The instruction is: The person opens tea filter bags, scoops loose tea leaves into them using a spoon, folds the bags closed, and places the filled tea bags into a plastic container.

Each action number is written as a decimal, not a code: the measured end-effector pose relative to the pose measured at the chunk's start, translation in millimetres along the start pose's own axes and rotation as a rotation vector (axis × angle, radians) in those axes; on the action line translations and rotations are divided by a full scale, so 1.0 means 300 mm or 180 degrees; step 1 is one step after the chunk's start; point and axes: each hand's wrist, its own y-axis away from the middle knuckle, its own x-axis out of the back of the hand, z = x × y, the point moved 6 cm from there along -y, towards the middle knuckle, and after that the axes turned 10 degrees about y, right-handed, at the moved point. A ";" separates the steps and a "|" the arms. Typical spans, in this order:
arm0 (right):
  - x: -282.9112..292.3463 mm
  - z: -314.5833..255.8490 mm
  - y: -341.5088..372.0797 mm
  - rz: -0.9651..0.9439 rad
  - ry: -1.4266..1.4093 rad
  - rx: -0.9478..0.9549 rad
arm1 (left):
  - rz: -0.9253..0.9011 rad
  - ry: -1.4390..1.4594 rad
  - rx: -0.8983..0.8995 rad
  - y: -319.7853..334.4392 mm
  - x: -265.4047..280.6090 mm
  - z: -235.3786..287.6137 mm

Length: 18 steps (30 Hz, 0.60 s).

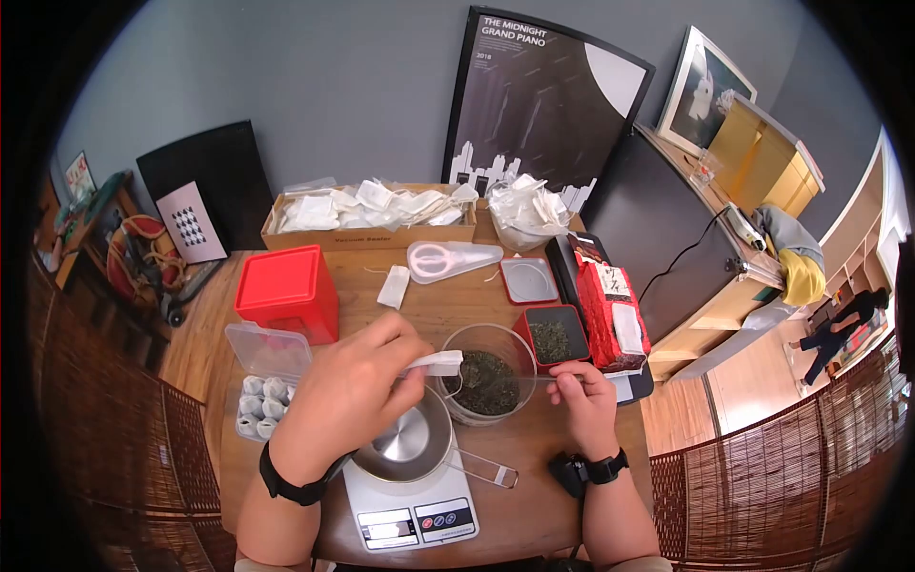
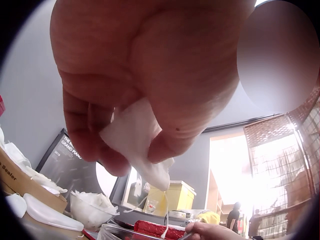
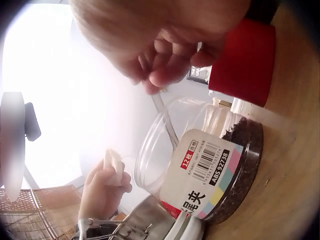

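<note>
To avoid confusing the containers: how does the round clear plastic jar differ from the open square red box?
The jar is see-through; the box, solid red. The jar looks wider than the box. A thin tool reaches into the jar, not the box. Both are open and hold dark leaves.

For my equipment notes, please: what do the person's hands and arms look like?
Left hand and right hand are gloveless. Each wrist has a black band; a black device sits at the right one. Pale sleeves show at head view's bottom.
</note>
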 end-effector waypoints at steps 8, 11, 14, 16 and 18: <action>0.032 -0.001 -0.002 0.0290 -0.0302 0.0236 | -0.0085 0.0103 0.0155 -0.009 -0.016 -0.023; 0.035 -0.002 -0.003 0.0290 -0.0373 0.0324 | -0.0084 0.0111 0.0182 -0.009 -0.024 -0.032; 0.034 -0.003 -0.002 0.0299 -0.0401 0.0321 | -0.0087 0.0090 0.0228 -0.011 -0.026 -0.041; 0.033 -0.005 -0.002 0.0302 -0.0437 0.0336 | -0.0097 0.0088 0.0285 -0.011 -0.025 -0.043; 0.035 -0.007 -0.004 0.0317 -0.0478 0.0364 | -0.0111 0.0152 0.0558 -0.012 -0.022 -0.054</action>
